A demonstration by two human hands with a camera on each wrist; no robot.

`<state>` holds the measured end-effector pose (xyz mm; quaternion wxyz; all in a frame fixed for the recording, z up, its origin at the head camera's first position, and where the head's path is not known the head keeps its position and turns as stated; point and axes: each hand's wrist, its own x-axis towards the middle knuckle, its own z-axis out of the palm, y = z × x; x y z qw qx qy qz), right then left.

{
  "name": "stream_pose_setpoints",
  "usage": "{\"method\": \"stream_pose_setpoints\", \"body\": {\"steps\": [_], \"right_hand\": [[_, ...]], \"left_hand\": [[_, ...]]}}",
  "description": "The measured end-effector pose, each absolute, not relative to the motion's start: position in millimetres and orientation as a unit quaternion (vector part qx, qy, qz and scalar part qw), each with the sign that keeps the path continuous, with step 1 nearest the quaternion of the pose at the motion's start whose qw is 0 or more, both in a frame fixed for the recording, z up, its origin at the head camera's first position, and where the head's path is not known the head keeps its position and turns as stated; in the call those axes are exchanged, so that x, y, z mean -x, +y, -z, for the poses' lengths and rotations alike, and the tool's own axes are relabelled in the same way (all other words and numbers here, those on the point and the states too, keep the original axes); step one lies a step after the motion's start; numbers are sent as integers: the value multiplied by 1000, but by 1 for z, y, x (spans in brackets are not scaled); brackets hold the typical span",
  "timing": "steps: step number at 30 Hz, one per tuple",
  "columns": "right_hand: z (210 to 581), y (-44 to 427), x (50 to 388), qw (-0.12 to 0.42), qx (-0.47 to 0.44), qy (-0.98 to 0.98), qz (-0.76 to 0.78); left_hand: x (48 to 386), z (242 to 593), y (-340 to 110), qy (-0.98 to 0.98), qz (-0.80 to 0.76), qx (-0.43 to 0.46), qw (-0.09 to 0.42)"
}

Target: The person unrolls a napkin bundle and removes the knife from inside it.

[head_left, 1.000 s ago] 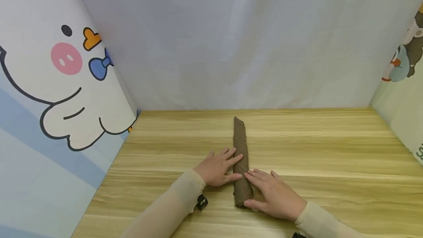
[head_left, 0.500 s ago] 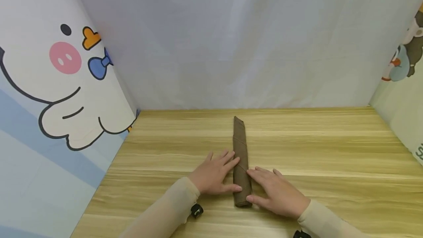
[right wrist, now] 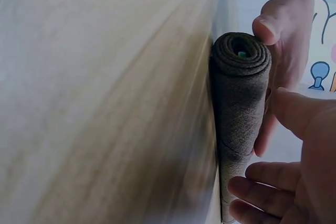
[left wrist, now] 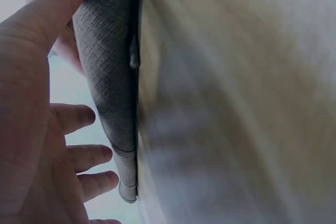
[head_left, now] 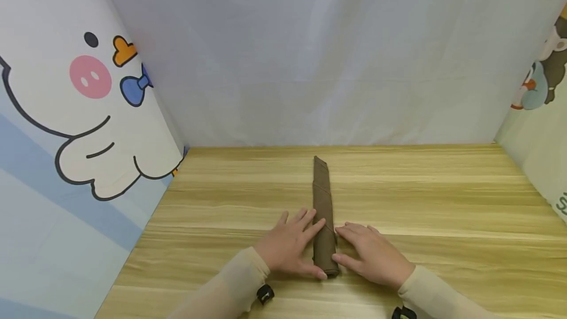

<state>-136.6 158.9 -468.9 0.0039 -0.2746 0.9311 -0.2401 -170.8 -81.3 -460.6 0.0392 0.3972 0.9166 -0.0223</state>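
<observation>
On table [head_left: 199,186], running twelve to six: brown cloth [head_left: 324,201], seemingly fully rolled, without visible loose flap, perhaps needing only tidying. Toward eight o'clock, left hand [head_left: 288,245] with fingers spread; toward four, right hand [head_left: 375,255] with fingers close together, thumb against cloth.

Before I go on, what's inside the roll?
The roll coils around a hollow at its near end, where a small greenish spot shows; I can't tell what it is. Anything deeper is covered.
</observation>
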Motion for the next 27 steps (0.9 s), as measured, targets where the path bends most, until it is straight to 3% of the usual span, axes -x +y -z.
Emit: {"method": "stream_pose_setpoints", "body": {"steps": [27], "right_hand": [[472,142,139,-5,279,929,243]], "left_hand": [[172,468,-80,915,-25,-401,27]]}}
